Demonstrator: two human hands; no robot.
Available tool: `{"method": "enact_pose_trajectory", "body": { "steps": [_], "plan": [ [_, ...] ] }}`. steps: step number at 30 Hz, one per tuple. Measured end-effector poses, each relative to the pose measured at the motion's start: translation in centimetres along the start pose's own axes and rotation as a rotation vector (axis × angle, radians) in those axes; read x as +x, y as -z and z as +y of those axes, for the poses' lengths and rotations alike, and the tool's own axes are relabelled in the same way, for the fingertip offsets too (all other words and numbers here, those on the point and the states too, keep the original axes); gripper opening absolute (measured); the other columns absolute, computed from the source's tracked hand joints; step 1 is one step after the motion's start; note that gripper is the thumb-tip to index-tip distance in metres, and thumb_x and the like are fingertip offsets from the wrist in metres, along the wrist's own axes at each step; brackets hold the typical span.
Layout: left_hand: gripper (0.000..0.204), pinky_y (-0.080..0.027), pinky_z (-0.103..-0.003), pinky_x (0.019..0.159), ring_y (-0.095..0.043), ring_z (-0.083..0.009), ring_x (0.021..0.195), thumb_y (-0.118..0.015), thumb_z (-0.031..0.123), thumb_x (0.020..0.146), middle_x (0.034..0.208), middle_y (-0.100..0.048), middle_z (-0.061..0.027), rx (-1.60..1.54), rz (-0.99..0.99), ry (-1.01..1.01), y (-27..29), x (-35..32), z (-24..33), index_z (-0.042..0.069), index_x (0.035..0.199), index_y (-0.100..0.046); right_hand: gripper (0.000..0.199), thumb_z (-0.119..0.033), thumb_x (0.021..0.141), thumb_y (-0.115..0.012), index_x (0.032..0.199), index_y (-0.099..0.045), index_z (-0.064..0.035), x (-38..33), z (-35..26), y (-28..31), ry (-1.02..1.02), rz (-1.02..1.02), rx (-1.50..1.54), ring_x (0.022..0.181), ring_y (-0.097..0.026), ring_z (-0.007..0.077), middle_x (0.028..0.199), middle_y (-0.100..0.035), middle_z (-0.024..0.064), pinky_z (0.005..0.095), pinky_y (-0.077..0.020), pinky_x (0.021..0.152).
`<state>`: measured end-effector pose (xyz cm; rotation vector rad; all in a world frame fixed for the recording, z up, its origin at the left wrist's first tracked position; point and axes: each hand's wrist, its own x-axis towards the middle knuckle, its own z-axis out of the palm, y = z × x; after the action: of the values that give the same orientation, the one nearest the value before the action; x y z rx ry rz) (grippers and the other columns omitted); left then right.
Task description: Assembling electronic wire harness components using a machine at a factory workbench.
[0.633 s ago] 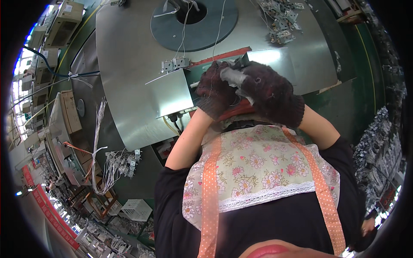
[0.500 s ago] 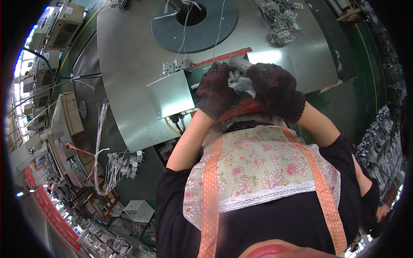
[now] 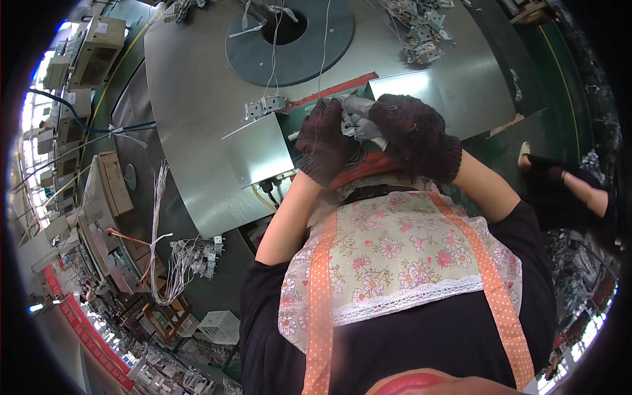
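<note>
Both my hands wear dark maroon knit gloves and work close together over a green strip between two bent shiny metal plates, the left plate [image 3: 260, 155] and the right plate [image 3: 411, 85]. My right hand [image 3: 416, 135] is closed round a grey tool with two thick, wrapped-looking handles [image 3: 357, 105]; its working end is hidden. My left hand [image 3: 324, 141] has its fingers curled against the tool's near side, with thin wire running over the glove. What its fingers pinch is hidden. Small metal brackets [image 3: 265, 106] on wires lie just beyond the left plate.
A grey round disc [image 3: 289, 62] with a central post stands on the metal table [image 3: 191, 118]. Clusters of wired metal parts lie at the far right [image 3: 424, 39] and hang at the left [image 3: 197, 253]. At the right, another person's arm [image 3: 586, 194] and shoe show.
Both gloved hands stay together and have shifted slightly; the grey tool has turned a little in my right hand. Another person has come further into view at the right.
</note>
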<state>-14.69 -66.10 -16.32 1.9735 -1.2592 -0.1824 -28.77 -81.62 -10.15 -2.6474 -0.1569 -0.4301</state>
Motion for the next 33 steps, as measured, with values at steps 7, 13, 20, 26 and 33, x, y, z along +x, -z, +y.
{"method": "enact_pose_trajectory", "body": {
  "steps": [7, 13, 20, 26, 33],
  "plan": [
    [0.050, -0.053, -0.049, 0.081, -0.065, -0.0379, 0.096, -0.085, 0.026, 0.064, 0.099, -0.066, -0.0149, -0.037, -0.018, -0.022, 0.1, 0.1, 0.4, 0.007, 0.106, -0.065, 0.062, -0.019, 0.082, -0.077, 0.139, -0.054, -0.0051, -0.4, -0.1, 0.1, 0.139, 0.158, -0.055, 0.096, -0.067, 0.0373, 0.114, -0.065, 0.0205, 0.0468, -0.0580, 0.076],
    [0.051, -0.055, -0.042, 0.083, -0.068, -0.0365, 0.097, -0.085, 0.019, 0.065, 0.103, -0.069, -0.0149, 0.019, -0.017, 0.004, 0.2, 0.2, 0.2, 0.008, 0.110, -0.064, 0.051, -0.008, 0.089, -0.070, 0.139, -0.056, -0.0062, 0.6, 0.4, 0.5, -0.071, 0.092, 0.219, 0.091, -0.071, 0.0318, 0.114, -0.067, 0.0197, 0.0410, -0.0582, 0.076],
    [0.048, -0.055, -0.038, 0.087, -0.069, -0.0260, 0.098, -0.083, 0.015, 0.082, 0.101, -0.068, -0.0106, -0.161, 0.042, 0.093, 4.1, 0.0, 4.4, 0.006, 0.122, -0.060, 0.037, 0.000, 0.085, -0.072, 0.120, -0.059, -0.0049, 0.7, 2.5, 5.0, -0.371, 0.517, 0.495, 0.100, -0.070, 0.0209, 0.109, -0.068, 0.0098, 0.0320, -0.0565, 0.084],
    [0.070, -0.055, -0.031, 0.092, -0.067, -0.0169, 0.103, -0.072, 0.003, 0.092, 0.111, -0.066, -0.0070, -0.681, -0.077, 0.367, 7.8, 0.5, 5.5, 0.008, 0.153, -0.038, 0.031, -0.005, 0.096, -0.061, 0.127, -0.062, -0.0054, -7.2, 13.4, 6.3, -0.498, 0.817, -0.281, 0.100, -0.069, 0.0194, 0.112, -0.070, 0.0099, 0.0341, -0.0557, 0.086],
    [0.050, -0.059, -0.040, 0.094, -0.066, -0.0244, 0.112, -0.076, 0.011, 0.088, 0.130, -0.064, -0.0165, -0.898, -0.090, 0.288, 14.7, -2.8, 3.9, 0.000, 0.133, -0.058, 0.035, -0.007, 0.086, -0.064, 0.121, -0.062, -0.0074, -12.1, 20.4, 3.6, -0.806, 0.451, -0.257, 0.102, -0.067, 0.0390, 0.115, -0.068, 0.0208, 0.0454, -0.0540, 0.087]
  ]
}}
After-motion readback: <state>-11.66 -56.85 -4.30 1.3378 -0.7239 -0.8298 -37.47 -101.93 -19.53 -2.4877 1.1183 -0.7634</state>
